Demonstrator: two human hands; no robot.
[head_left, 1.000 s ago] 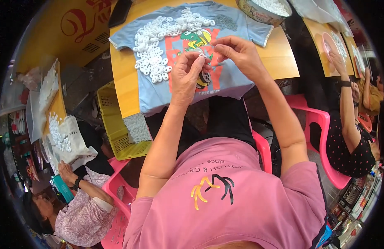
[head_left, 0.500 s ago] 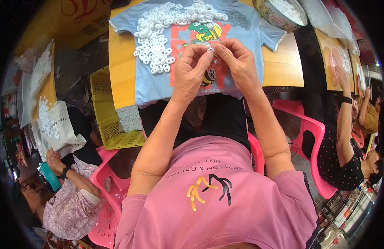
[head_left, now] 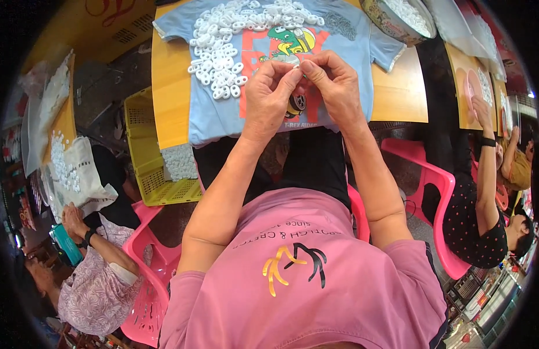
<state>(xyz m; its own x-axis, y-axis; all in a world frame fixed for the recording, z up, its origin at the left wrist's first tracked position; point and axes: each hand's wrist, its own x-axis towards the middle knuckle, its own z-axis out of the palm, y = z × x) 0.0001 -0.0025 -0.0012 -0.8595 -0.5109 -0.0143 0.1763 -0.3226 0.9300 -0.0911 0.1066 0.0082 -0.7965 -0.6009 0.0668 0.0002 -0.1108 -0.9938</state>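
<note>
Pinching small white piece between both hands' fingertips

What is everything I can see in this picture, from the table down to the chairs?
T-shirt: one, light blue with a cartoon print, spread flat on the table.
Small plastic rings: many, white, heaped on the shirt's upper left.
Table: one, yellow-orange wood, at the top.
Bowl: one, patterned, with white pieces inside, top right of the table.
Crate: one, yellow, left of the table, holding white pieces.
Chairs: several, pink plastic, around the table.
Other people: at least three, seated lower left and at the right.
Left hand: fingers pinched together over the shirt on a tiny white piece, hard to make out.
Right hand: fingers meeting the left hand's at that same piece.
</note>
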